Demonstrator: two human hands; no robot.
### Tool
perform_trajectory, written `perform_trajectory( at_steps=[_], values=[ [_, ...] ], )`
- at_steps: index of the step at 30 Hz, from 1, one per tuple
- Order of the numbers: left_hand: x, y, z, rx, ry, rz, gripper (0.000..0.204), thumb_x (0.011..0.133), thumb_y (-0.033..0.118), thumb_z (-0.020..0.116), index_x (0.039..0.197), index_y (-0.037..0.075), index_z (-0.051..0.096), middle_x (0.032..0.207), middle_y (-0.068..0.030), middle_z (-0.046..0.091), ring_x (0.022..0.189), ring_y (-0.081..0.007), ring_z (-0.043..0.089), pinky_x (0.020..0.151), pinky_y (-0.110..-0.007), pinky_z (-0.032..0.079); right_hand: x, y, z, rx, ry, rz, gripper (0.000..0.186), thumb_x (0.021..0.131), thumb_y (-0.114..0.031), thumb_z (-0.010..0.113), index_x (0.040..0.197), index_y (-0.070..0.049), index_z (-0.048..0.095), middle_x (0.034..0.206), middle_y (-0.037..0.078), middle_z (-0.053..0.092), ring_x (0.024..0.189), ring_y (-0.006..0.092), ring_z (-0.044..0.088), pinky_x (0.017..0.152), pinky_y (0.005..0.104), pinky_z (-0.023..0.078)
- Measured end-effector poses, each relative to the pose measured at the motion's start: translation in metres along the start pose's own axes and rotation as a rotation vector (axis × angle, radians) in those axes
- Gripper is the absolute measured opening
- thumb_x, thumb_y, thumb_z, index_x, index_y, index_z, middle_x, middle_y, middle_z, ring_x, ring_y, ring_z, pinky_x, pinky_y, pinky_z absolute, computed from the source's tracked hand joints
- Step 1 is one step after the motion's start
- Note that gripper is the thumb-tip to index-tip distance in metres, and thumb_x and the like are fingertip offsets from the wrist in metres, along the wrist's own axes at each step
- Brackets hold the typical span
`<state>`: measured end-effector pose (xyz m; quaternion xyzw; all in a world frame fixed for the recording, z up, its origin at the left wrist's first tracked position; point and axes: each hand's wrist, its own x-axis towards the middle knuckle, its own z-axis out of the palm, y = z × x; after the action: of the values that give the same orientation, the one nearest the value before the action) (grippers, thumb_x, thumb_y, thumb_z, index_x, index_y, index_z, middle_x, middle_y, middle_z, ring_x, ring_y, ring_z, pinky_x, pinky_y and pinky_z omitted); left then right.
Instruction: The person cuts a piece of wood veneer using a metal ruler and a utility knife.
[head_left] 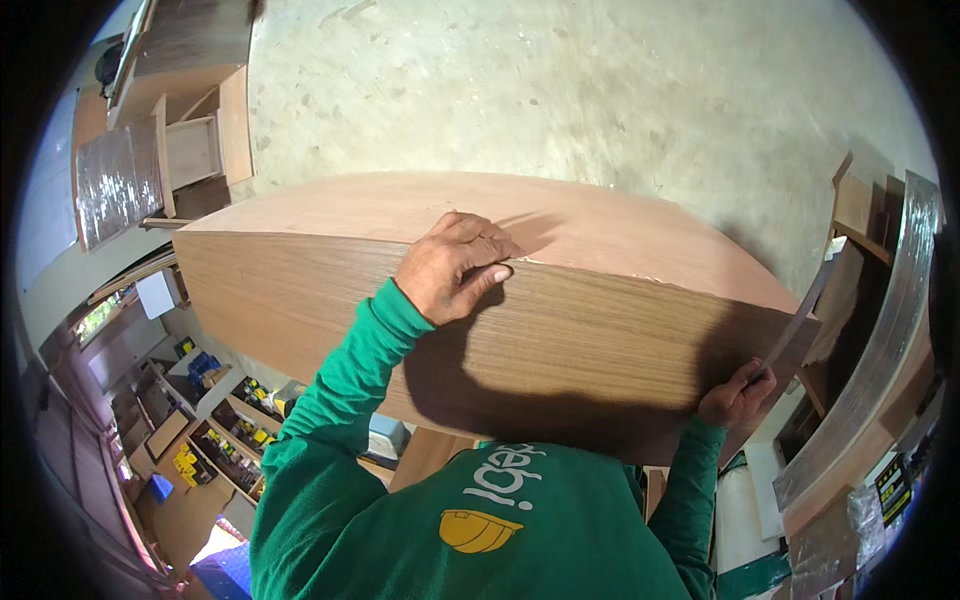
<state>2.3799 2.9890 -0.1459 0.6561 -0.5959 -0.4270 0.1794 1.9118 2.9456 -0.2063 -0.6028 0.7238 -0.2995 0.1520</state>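
A large wooden box or cabinet carcass (560, 345) spans the middle, its near side covered in brown wood-grain veneer. Its upper face is bare pinkish plywood (620, 225), and small ragged bits show along the edge between the two. My left hand (452, 265) is closed over that edge left of the middle, fingers curled on the plywood side and thumb against the veneer. Near the right end, my right hand (738, 395) is closed round a long, thin, flat grey file-like tool (805, 312), which points up and away past the corner.
Wooden cabinet frames (190, 150) stand at the far left. Lower left, shelves hold several yellow-and-black tools (190, 465). At the right are a plastic-wrapped panel (870, 370) and wooden pieces (855, 205). Behind the box is a stained grey concrete surface (560, 90).
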Motion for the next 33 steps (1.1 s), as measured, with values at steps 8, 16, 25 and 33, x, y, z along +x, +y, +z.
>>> perform_trajectory(
  at_steps=[8,16,25,33],
  values=[
    [0.009,0.002,0.019,-0.045,0.122,0.012,0.015,0.087,0.016,0.08,0.101,0.018,0.082,0.118,-0.0001,0.074,0.129,-0.0327,0.057,0.122,-0.067,0.019,-0.001,0.003,0.0,-0.131,0.022,0.045,0.025,0.109,-0.023,0.056,0.116,0.001,0.058,0.098,0.007,0.056,0.093,0.0174,0.051,0.087,0.0317,0.044],
    [0.023,0.012,0.014,-0.128,0.09,-0.265,0.018,0.085,0.025,0.084,0.088,0.009,0.076,0.101,-0.0056,0.078,0.112,-0.0274,0.067,0.121,-0.065,0.019,-0.002,-0.001,-0.003,-0.016,-0.06,0.08,0.022,0.11,-0.022,0.054,0.115,-0.001,0.057,0.102,0.006,0.056,0.096,0.0156,0.051,0.09,0.0307,0.044],
    [0.036,0.044,0.052,0.501,0.266,0.069,0.031,0.088,0.032,0.077,0.113,0.013,0.074,0.119,-0.0038,0.073,0.117,-0.0233,0.064,0.121,-0.069,0.017,-0.003,0.002,0.001,-0.027,-0.002,0.041,0.026,0.108,-0.024,0.056,0.117,0.001,0.056,0.095,0.007,0.055,0.085,0.0173,0.05,0.075,0.032,0.044],
    [0.081,0.11,0.133,0.252,0.165,0.296,0.047,0.088,0.025,0.076,0.129,0.006,0.066,0.121,-0.009,0.07,0.114,-0.0249,0.065,0.118,-0.056,0.033,-0.002,0.004,0.002,0.051,-0.015,0.045,0.02,0.097,-0.01,0.059,0.114,0.0,0.059,0.091,0.009,0.055,0.079,0.0196,0.054,0.073,0.0339,0.047]
  ],
)
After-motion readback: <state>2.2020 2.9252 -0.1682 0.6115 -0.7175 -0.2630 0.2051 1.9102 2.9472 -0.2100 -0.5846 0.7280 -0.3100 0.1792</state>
